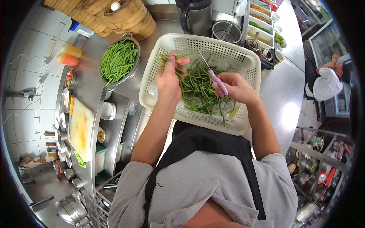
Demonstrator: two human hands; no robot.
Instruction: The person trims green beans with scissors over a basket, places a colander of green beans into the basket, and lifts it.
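In my left hand (pixel 170 75) are a few green beans (pixel 187 55), held between thumb and fingers above a white perforated basket (pixel 147 81). My right hand (pixel 236 87) grips pink-handled scissors (pixel 215 78), their blades pointing up and left toward the tips of the held beans. More long green beans (pixel 201 91) lie loosely in the basket, under both hands, with clear plastic beneath some of them. To the left, a metal colander (pixel 133 71) is heaped with green beans.
Stacked bamboo steamers (pixel 129 22), a metal jug (pixel 195 17) and a pot with a whisk (pixel 227 32) stand behind the basket. A cutting board (pixel 81 125) lies left. Food trays (pixel 260 24) line the right back. Another person (pixel 327 81) stands by a fridge at far right.
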